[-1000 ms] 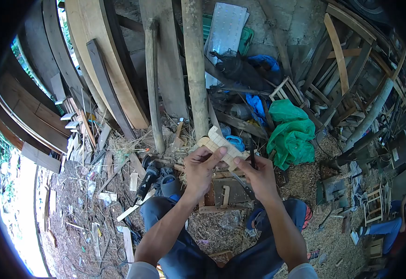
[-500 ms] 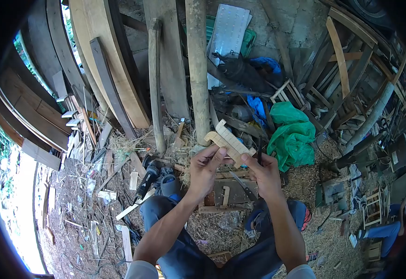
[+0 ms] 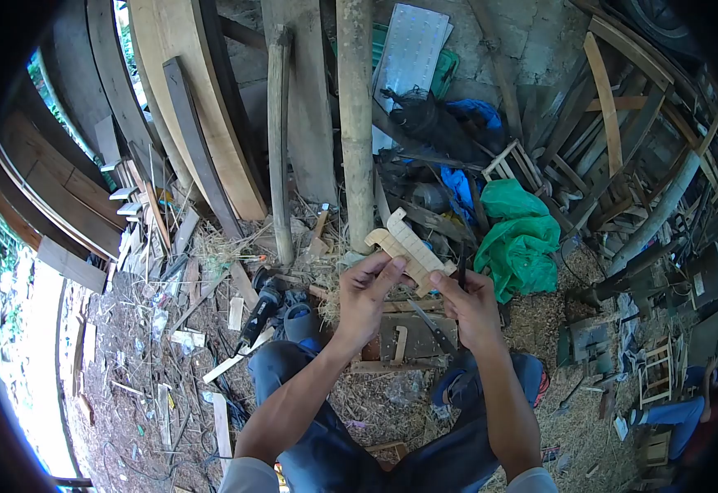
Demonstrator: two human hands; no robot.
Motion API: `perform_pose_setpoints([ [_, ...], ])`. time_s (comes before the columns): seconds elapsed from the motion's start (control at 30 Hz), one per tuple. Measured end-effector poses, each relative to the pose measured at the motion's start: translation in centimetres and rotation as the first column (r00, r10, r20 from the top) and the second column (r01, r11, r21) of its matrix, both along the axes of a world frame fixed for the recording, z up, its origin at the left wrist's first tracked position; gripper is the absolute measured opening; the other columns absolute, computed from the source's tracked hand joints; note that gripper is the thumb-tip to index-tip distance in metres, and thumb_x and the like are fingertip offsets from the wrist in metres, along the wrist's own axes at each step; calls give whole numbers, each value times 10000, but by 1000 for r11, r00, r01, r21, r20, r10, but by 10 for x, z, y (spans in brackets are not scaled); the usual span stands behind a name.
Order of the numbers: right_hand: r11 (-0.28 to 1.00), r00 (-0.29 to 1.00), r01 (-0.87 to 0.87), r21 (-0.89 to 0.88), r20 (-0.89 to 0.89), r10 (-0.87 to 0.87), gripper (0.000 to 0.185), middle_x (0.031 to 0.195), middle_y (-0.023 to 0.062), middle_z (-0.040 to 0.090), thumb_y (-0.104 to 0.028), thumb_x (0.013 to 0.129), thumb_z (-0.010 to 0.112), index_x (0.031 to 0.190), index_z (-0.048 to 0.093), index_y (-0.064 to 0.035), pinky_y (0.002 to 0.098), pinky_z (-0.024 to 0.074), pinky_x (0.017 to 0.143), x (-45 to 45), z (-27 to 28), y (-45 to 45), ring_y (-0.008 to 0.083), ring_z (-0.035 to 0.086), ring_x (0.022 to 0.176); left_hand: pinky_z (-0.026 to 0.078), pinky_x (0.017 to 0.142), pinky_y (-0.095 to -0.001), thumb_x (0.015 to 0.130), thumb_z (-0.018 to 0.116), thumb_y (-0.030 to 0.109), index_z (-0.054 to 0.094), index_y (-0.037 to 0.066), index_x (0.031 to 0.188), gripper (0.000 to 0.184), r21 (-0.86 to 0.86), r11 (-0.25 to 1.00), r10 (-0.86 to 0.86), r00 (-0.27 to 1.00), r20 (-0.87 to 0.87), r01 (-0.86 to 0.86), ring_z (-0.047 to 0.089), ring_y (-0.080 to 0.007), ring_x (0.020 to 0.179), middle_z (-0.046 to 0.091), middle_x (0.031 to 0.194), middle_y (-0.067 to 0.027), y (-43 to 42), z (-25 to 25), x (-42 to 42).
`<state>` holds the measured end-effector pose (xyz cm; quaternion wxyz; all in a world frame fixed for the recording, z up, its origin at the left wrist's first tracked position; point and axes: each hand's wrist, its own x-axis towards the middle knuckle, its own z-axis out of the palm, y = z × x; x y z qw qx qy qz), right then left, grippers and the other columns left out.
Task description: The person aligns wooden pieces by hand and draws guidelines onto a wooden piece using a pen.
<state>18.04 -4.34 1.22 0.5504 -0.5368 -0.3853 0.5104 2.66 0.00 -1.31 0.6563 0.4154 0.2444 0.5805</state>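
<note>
Two pale carved wooden pieces (image 3: 408, 248), marked with lines across their faces, are held side by side, tilted, above the ground. My left hand (image 3: 369, 292) pinches their left part between thumb and fingers. At their lower right end, my right hand (image 3: 467, 300) grips them with the thumb on top. A thin dark tool stands up between the fingers of my right hand, too small to identify. Below the hands lie a knife (image 3: 434, 330) with a dark handle and a small hooked wooden piece (image 3: 400, 344) on a dark board.
A black power tool (image 3: 260, 316) lies left of my knees. Green plastic sheeting (image 3: 517, 238) is at the right of my hands. A bamboo post (image 3: 355, 123) and long planks (image 3: 198, 107) stand ahead. Another person's leg (image 3: 675, 417) shows at the far right, near a small wooden frame.
The wooden pieces have turned from a flatter, face-up view to a slanted one showing two hooked ends. Both hands have shifted slightly right, keeping their hold.
</note>
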Motion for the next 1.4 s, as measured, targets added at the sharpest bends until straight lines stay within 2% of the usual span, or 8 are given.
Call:
perform_pose_setpoints([
  [0.27,1000,1000,-12,19,1,12,213,536,-81,455,-248,818,718,783,673,-44,217,219,419,-3,3,0,5,334,451,491,706,-231,855,661,58,653,-32,985,159,37,999,22,998,-60,-20,611,-87,765,674,893,-69,-1,3,0],
  [0.47,1000,999,-20,-18,26,21,211,535,-72,418,-199,811,721,715,599,-56,217,238,427,-5,1,0,25,321,452,472,667,-218,837,686,60,663,-18,946,136,23,996,83,995,-63,-82,598,-68,737,681,863,-49,-3,2,4],
  [0.77,1000,1000,-16,-5,27,16,240,530,-74,451,-267,812,726,732,653,-52,218,233,421,-8,-5,1,14,352,453,455,639,-192,839,679,30,658,-9,904,79,27,985,173,982,-71,-171,588,-40,724,676,850,-36,-6,5,8],
  [1.0,999,997,-39,0,63,39,267,531,-76,454,-288,813,725,712,648,-53,217,242,426,-7,-8,0,17,367,456,473,715,-208,830,696,61,653,-4,889,99,17,988,153,983,-105,-152,611,-58,767,680,865,-42,-7,8,5],
  [1.07,999,996,-48,0,76,48,276,532,-74,458,-297,812,728,708,647,-54,217,245,427,-7,-4,-1,19,371,457,447,635,-185,847,668,29,654,-10,911,76,39,988,153,986,-59,-151,580,-31,722,668,828,-30,-7,11,6],
  [1.27,996,976,-20,90,219,0,405,546,-51,499,-416,883,618,771,668,-30,215,240,423,5,6,-1,16,394,468,476,688,-204,851,669,46,654,-20,927,102,37,990,140,983,-116,-137,603,-54,756,675,856,-49,-7,13,0],
  [1.37,991,984,81,108,151,-97,442,590,-8,538,-420,940,515,880,655,-6,208,247,419,18,16,0,21,401,469,489,713,-217,830,689,41,656,-7,909,98,39,990,137,982,-132,-133,626,-68,772,686,879,-53,-8,15,-1],
  [1.4,979,994,98,179,35,-106,426,610,10,546,-398,953,495,913,640,1,206,249,415,22,16,0,26,387,461,489,713,-217,830,689,41,656,-7,909,98,37,990,137,982,-131,-134,626,-68,772,686,879,-53,-8,16,-1],
])
